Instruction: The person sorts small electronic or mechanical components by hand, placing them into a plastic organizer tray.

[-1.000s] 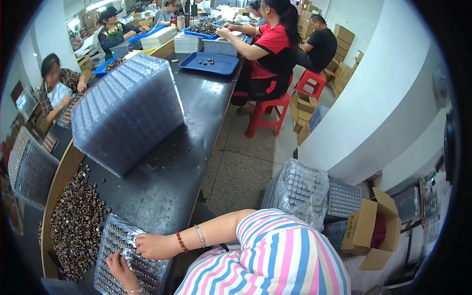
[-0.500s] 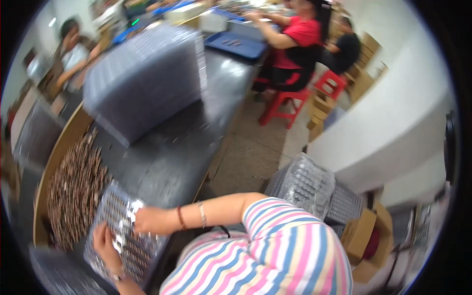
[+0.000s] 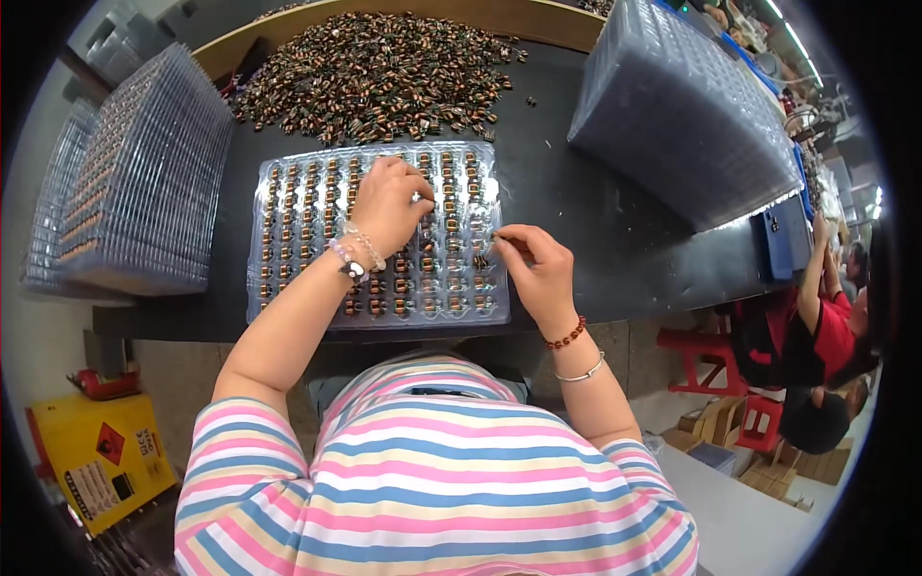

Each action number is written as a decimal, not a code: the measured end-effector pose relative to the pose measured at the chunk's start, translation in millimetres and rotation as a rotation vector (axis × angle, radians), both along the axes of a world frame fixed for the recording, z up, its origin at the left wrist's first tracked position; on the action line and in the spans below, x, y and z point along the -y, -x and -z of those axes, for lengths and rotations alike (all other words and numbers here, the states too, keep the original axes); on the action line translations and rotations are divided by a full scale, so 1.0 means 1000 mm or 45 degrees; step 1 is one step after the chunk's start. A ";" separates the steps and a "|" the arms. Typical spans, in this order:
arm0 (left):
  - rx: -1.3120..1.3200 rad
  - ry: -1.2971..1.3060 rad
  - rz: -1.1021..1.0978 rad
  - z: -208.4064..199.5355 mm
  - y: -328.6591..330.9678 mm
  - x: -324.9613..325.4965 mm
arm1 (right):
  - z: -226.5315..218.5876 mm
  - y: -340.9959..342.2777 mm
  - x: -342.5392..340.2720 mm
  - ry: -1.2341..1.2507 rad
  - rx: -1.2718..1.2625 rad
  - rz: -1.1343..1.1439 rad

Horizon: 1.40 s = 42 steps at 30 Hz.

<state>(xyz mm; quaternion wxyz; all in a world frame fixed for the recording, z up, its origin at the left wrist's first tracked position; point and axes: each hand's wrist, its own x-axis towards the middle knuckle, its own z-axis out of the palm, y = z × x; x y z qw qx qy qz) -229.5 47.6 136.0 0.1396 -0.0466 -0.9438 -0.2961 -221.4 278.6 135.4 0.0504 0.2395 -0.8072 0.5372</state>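
Note:
A clear plastic tray (image 3: 495,312) lies before me on the dark table, its rows of pockets mostly filled with small copper-wound coils (image 3: 307,216). My left hand (image 3: 392,206) is over the upper middle of the tray, its thumb and fingers closed in a pinch near the pockets. What they hold, if anything, is hidden. At the tray's right edge is my right hand (image 3: 540,271), thumb and forefinger pressed together. Something tiny may sit at their tips, but I cannot make it out. A few pockets in the right-hand columns look unfilled.
Beyond the tray, a big heap of loose coils (image 3: 375,77) lies against a wooden edge board (image 3: 461,12). A stack of filled trays (image 3: 158,182) stands left, a tall stack of clear trays (image 3: 672,125) right. A person in red (image 3: 836,331) sits far right.
The view has swung round and levelled, so the tray now lies straight ahead. My right hand has shifted to the tray's right edge; my left hand is farther up the tray.

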 end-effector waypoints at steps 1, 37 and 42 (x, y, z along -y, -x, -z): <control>0.019 0.139 0.030 0.000 0.000 0.000 | 0.002 0.001 0.000 0.045 0.042 0.011; -0.110 0.369 0.404 -0.006 -0.045 -0.011 | -0.004 -0.017 -0.001 -0.632 -0.504 -0.104; 0.126 0.008 0.257 -0.008 -0.038 -0.011 | -0.003 -0.013 -0.001 -0.598 -0.514 -0.153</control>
